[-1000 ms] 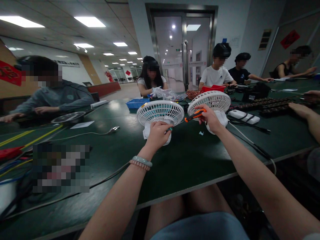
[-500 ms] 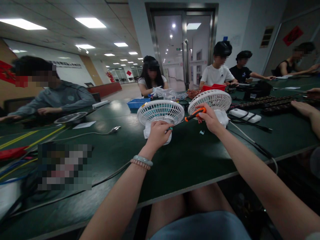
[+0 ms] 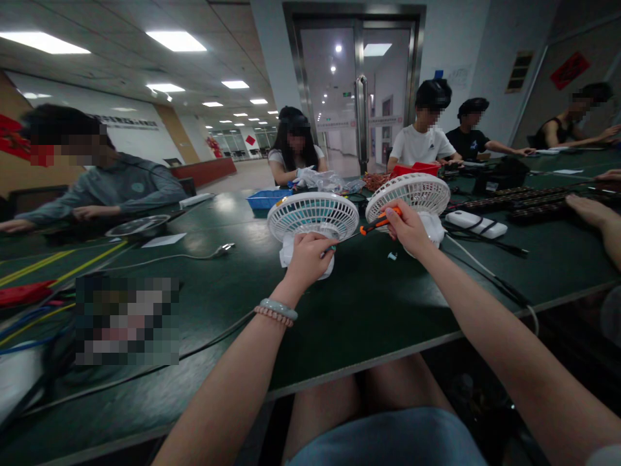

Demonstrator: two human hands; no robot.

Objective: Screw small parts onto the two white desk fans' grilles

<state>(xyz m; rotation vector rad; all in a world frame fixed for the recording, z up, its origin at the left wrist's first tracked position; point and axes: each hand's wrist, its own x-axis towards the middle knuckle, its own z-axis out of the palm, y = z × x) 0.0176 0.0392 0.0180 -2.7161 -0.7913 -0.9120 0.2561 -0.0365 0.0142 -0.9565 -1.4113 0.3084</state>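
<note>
My right hand [image 3: 405, 225] grips an orange-and-black screwdriver [image 3: 376, 224], its thin shaft pointing left. The tip meets my left hand [image 3: 310, 254], which is closed in a pinch on a small teal piece [image 3: 329, 250]; most of that piece is hidden by my fingers. Directly behind my left hand a white fan [image 3: 314, 210] stands on the table, its base [image 3: 288, 251] partly covered by the hand. A second white fan [image 3: 410, 191] is behind my right hand. Another small pale-teal piece [image 3: 392, 256] lies on the tabletop below the right hand.
The green table [image 3: 369, 317] has its near edge at my lap. A cable with a plug [image 3: 224, 249] lies left, a white power strip [image 3: 476, 224] right. Blue tray [image 3: 269, 199] and red tray [image 3: 414, 169] sit behind the fans. Several people sit around the table.
The screwdriver handle appears slightly turned in my right hand, whose fingers have shifted a little. My left hand and both fans hold nearly the same positions.
</note>
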